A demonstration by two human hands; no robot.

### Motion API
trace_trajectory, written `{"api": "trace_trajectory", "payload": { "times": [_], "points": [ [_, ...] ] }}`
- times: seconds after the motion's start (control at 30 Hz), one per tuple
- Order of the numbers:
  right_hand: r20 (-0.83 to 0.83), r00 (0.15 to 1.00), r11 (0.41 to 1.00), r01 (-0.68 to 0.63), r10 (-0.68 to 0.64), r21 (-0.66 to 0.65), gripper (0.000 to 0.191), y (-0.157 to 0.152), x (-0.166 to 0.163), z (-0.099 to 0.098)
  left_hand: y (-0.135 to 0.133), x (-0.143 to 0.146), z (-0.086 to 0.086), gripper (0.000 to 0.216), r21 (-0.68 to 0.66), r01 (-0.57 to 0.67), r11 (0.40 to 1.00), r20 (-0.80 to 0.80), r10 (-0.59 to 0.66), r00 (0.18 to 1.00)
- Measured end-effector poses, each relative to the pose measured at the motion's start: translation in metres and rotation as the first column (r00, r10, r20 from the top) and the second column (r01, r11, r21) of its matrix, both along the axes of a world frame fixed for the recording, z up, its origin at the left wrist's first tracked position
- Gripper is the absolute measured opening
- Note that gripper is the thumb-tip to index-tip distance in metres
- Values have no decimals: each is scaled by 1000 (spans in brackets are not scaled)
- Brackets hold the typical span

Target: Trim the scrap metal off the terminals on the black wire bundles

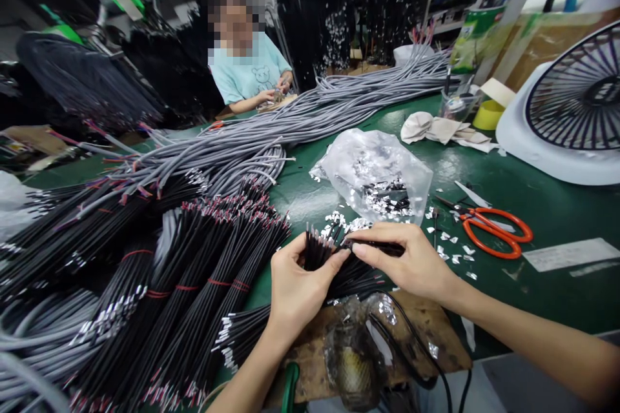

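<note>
My left hand (295, 287) is closed around a small bundle of short black cables (317, 251), their ends pointing up. My right hand (411, 261) pinches a single black cable (380, 246) lying sideways, its tip meeting the bundle at my left fingertips. Both hands hover over a worn brown board (426, 326) at the near edge of the green table (557, 206). Just beyond them lies a clear plastic bag (375, 171) with silver foil scraps.
Large heaps of black cables (184, 284) and grey cables (271, 135) fill the left side. Orange scissors (494, 229) lie to the right, a white fan (571, 110) at the far right. Another person in a light blue shirt (249, 74) works across the table.
</note>
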State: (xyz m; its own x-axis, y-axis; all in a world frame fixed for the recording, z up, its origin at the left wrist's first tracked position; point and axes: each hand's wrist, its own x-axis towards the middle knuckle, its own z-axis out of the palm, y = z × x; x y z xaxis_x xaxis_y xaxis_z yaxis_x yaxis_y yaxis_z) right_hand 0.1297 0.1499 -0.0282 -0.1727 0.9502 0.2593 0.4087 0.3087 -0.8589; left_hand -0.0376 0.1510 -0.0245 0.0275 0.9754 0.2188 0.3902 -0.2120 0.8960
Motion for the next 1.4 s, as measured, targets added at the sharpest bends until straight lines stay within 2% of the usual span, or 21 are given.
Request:
{"api": "trace_trajectory", "payload": {
  "times": [0.3,0.43,0.53,0.7,0.83,0.93,1.0,1.1,1.17,1.2,1.23,1.3,1.37,1.4],
  "points": [
    [108,994,998,15,-22,64,20,-1,0,-5,-1,0,-7,19,2,-42,999,-18,42,999],
    [148,988,997,25,-35,70,20,-1,3,-5,3,-2,-3,18,-139,89,986,56,-81,995],
    [103,993,997,56,-62,59,19,1,4,-5,4,0,1,18,-236,175,956,132,-147,980],
    [-91,994,997,55,-59,-49,24,0,0,-10,1,5,-2,18,-119,118,986,18,-116,993],
    [-112,993,996,30,-40,-86,17,-3,-4,-11,-2,4,-7,21,-74,65,995,-103,-72,992],
    [-100,994,998,35,-41,-57,16,-4,-4,-10,-1,3,-7,22,-93,36,995,-98,-45,994],
    [-85,996,999,25,-28,-36,17,-4,-4,-9,1,3,-5,20,-121,63,991,-48,-70,996],
    [-20,1000,1000,18,-18,-2,18,-1,-3,-9,2,2,-3,17,-213,247,945,80,-235,969],
    [52,996,995,74,-78,66,17,3,2,-7,3,0,-2,20,-286,393,874,171,-357,918],
    [90,987,985,122,-133,120,17,5,5,-6,3,-1,-1,21,-303,425,853,192,-382,904],
    [125,972,968,175,-199,181,17,7,8,-5,4,-2,-1,21,-303,422,854,187,-381,906],
    [170,933,923,262,-317,282,15,11,15,-2,6,-6,-1,19,-263,355,897,109,-338,935],
    [151,932,916,277,-330,289,12,13,19,-1,8,-10,-1,19,-216,303,928,11,-307,951],
    [114,951,934,250,-286,256,13,12,19,-1,9,-11,0,19,-209,300,931,-25,-312,950]
  ]
}}
